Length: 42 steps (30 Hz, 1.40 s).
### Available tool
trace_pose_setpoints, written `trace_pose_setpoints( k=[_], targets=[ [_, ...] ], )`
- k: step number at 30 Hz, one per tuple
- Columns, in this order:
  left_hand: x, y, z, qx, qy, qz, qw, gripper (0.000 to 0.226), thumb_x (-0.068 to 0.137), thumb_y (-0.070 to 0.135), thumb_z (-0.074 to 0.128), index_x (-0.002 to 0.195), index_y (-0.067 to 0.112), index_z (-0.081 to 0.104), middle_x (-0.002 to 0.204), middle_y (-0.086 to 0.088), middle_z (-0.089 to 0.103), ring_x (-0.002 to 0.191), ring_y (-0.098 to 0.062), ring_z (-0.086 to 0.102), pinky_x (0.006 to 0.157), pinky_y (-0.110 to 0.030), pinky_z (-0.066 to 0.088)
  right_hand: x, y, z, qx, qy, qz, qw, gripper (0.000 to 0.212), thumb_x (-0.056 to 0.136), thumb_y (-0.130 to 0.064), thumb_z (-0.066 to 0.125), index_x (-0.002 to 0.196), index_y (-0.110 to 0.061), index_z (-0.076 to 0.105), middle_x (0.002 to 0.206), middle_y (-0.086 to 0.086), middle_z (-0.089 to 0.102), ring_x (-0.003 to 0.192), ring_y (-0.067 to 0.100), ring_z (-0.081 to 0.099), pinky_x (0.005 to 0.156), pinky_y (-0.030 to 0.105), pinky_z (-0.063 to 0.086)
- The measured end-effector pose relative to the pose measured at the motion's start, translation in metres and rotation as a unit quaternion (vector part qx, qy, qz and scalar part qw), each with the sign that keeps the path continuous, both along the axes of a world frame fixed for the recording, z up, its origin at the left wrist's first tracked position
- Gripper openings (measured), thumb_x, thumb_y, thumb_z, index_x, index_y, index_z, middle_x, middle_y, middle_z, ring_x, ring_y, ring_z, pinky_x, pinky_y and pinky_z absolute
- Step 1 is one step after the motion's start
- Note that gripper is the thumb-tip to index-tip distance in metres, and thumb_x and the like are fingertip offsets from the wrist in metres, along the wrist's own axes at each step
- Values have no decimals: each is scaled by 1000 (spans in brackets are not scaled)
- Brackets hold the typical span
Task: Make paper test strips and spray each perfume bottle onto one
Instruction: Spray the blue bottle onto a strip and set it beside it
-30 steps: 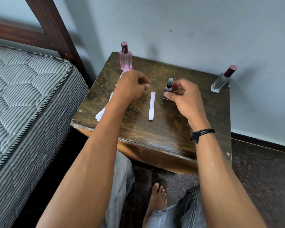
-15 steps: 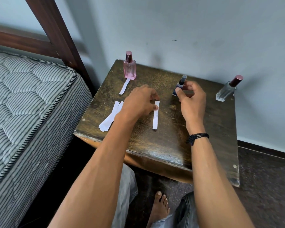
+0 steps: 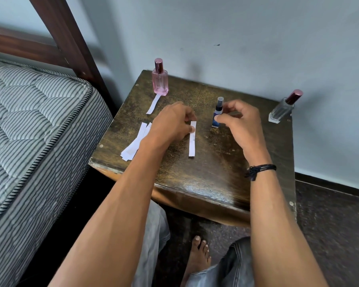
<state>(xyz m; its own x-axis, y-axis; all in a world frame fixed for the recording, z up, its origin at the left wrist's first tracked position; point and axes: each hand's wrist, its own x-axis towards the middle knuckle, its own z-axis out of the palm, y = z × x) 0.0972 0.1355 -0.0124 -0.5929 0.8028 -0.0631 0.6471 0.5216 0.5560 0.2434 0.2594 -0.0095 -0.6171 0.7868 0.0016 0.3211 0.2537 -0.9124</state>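
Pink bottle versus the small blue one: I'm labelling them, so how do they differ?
The pink bottle is taller, wider and see-through pink; the blue bottle is small, slim and dark. The pink bottle stands untouched at the table's far left corner; the blue bottle is mid-table, pinched by the right hand. Both stand upright, capped.
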Motion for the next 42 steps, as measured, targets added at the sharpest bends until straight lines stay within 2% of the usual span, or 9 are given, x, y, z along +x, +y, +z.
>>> trace_pose_setpoints(
  k=[4,12,16,18,24,27,30,34,42],
  targets=[
    [1,1,2,-3,-13,13,1000,20,81,24,82,98,25,71,104,8,59,96,-13,57,85,-29,47,5,-1,5,3,-45,59,997,16,78,-15,81,90,-22,74,84,-11,70,70,-2,59,74,28,46],
    [1,-2,8,50,-104,56,992,20,83,12,79,78,29,70,83,12,70,82,-9,66,88,-38,58,17,3,12,-8,-82,132,988,29,77,-4,81,97,-23,73,97,-3,74,83,6,66,92,38,54],
    [2,-5,19,138,-162,74,974,11,85,7,78,89,18,76,86,8,74,84,-7,70,86,-26,58,23,7,15,0,-83,144,986,55,79,16,66,105,-32,70,107,-5,69,87,4,69,90,37,58],
    [2,-6,25,171,-166,72,969,13,85,7,78,95,15,77,92,6,76,90,-8,71,86,-20,57,26,9,15,16,-70,106,992,58,82,17,59,104,-35,69,107,-6,70,91,7,71,88,38,58],
    [2,-5,37,228,-153,41,961,22,89,7,74,110,14,77,92,10,73,80,13,65,80,-6,50,25,7,30,46,86,-47,994,23,92,-4,69,98,-25,75,97,-6,75,91,7,68,91,30,57],
    [6,-3,43,267,-145,19,952,38,88,3,73,123,17,70,94,-1,75,86,-5,70,81,-12,54,20,3,46,38,137,-51,989,15,90,-7,75,99,-19,78,96,-6,76,90,6,70,87,23,56],
    [8,-3,48,290,-121,10,949,56,87,5,74,137,24,58,91,1,75,87,-8,70,84,-15,55,6,-1,60,55,126,8,990,13,88,-11,79,100,-18,80,95,-7,77,88,6,71,83,18,55],
    [7,-2,46,310,-98,9,946,65,85,9,77,143,25,52,90,4,75,87,-5,70,84,-19,55,-14,0,66,94,54,112,988,14,85,-21,84,93,-32,79,87,-10,78,80,6,72,77,21,58],
    [3,4,34,313,-97,38,944,57,87,10,75,139,25,56,96,5,74,89,-5,69,85,-20,56,-32,16,54,116,7,128,985,16,87,-17,82,82,-31,75,78,-14,75,73,-4,68,73,12,53]
  ],
)
